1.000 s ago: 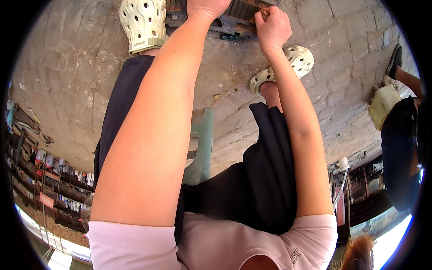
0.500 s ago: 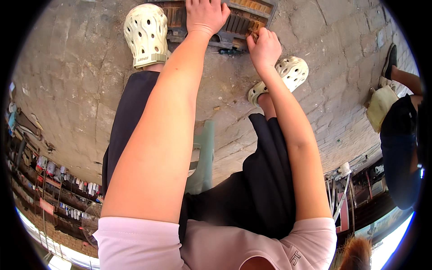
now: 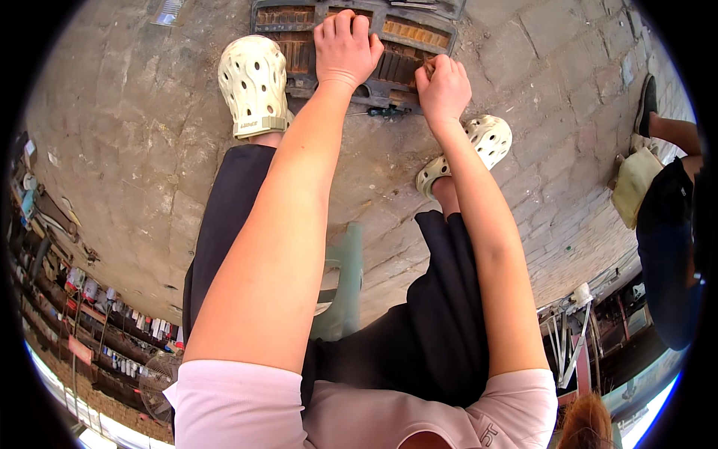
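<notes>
A dark plastic tool case point(image 3: 301, 84) with rows of slotted compartments, browned with dirt or rust inside, lies open on the ground between my feet. My left hand point(image 3: 347, 51) is over its middle, fingers bent down onto a divider and thumb out to the side; what is beneath the fingertips is hidden. At the case's right edge my right hand point(image 3: 444, 87) is closed in a pinch on a small brown crumpled scrap point(image 3: 428, 69), mostly covered by the fingers. A dark-handled screwdriver-like tool point(image 3: 389, 111) lies along the case's near edge.
My feet in cream clogs point(image 3: 253, 84) flank the case on worn brick paving point(image 3: 134, 157). A green plastic stool point(image 3: 345, 280) is beneath me. Another person point(image 3: 668, 247) is at the far right with a pale bag. Cluttered shelves point(image 3: 112, 322) and a fan point(image 3: 158, 378) stand lower left.
The view has tilted, so the case, hands and feet appear lower and more of the case shows. My left hand's fingers look more bent; the right hand stays closed at the case's right edge.
</notes>
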A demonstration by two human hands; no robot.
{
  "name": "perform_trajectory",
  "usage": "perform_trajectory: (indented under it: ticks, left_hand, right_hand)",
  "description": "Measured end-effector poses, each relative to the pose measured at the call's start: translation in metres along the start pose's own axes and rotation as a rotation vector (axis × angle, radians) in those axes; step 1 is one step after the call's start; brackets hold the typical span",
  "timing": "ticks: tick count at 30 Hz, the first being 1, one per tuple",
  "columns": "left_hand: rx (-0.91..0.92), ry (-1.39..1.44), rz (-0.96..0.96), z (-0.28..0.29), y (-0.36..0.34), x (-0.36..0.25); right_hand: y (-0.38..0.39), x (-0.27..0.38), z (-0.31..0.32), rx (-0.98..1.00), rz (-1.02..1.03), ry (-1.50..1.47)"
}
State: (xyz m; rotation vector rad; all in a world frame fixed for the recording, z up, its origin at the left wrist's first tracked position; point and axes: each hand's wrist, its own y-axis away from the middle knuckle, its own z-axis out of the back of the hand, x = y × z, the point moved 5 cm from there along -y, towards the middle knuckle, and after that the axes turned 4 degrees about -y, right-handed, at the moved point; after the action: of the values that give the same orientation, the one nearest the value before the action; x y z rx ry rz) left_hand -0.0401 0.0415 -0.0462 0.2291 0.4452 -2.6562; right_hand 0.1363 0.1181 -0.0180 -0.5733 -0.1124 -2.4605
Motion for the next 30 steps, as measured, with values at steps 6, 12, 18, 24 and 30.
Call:
perform_trajectory:
  ticks: [6,12,18,24,30]
  left_hand:
    - [0.007,-0.03,0.0,0.0,0.004,0.001]
    - [0.049,0.075,0.078,0.008,-0.008,-0.005]
    - [0.061,0.05,0.087,0.01,-0.01,-0.003]
    - [0.09,0.065,0.097,0.012,-0.006,0.001]
    - [0.078,0.041,0.091,0.012,-0.009,-0.001]
  right_hand:
    - [0.035,0.003,-0.005,0.119,-0.045,0.03]
    - [0.004,-0.003,-0.002,-0.005,0.021,0.025]
    - [0.028,-0.002,-0.009,0.04,0.022,-0.013]
    - [0.011,0.001,-0.006,0.005,0.042,-0.02]
    - [0.012,0.003,-0.002,-0.023,0.083,-0.017]
